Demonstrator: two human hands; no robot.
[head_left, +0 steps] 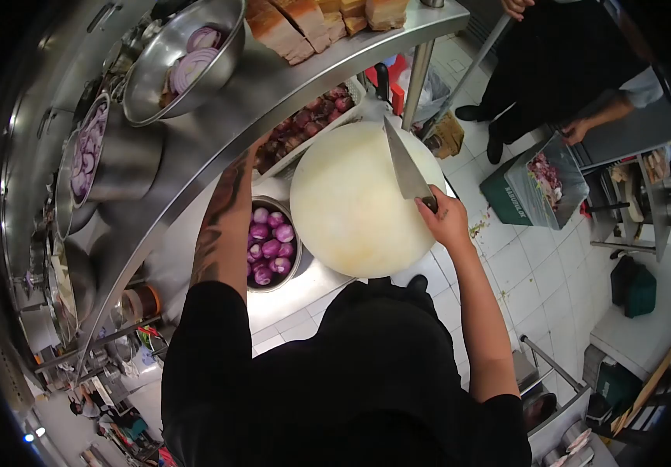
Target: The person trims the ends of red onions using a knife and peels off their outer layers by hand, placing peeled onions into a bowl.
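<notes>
My right hand point(446, 216) is closed round the dark handle of a chef's knife point(408, 167). Its broad blade points away from me over the right part of a round white cutting board point(351, 202). My left arm reaches forward beneath the steel shelf, whose edge hides the hand and its fingers. Near that arm, a metal pot of peeled red onions point(270, 247) stands left of the board. Beyond the board is a white crate of unpeeled red onions point(304, 121), partly covered by the shelf.
The steel shelf point(218, 132) crosses above the counter at left. On it are a bowl with onion slices point(194, 68), a pot of sliced onion point(89, 159) and meat slabs point(296, 31). A co-worker point(553, 54) stands at right beside a lined green bin point(506, 194).
</notes>
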